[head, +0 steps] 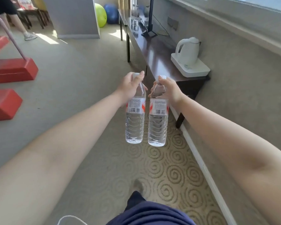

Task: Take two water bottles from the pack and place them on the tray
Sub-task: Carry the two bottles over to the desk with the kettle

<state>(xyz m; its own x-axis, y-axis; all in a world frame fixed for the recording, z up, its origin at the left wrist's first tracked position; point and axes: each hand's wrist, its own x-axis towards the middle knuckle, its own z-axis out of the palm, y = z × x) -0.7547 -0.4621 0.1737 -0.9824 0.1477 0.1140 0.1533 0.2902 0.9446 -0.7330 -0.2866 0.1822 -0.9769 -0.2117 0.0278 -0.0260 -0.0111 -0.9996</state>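
I hold two clear water bottles by their necks, side by side above the carpet. My left hand (131,86) grips the left bottle (134,124), which has a white cap and a red and white label. My right hand (169,89) grips the right bottle (157,127), which looks the same. Both bottles hang upright and nearly touch. A white tray (196,71) sits on the near end of a dark wooden bench (154,54), ahead and to the right of the bottles, with a white kettle (187,50) standing on it. The pack is not in view.
The bench runs along the right wall, with more bottles (135,23) and a screen stand (150,32) farther down it. Red padded steps (11,70) stand at the left. A person's legs (18,21) are at the far left, and two exercise balls (104,14) lie at the back.
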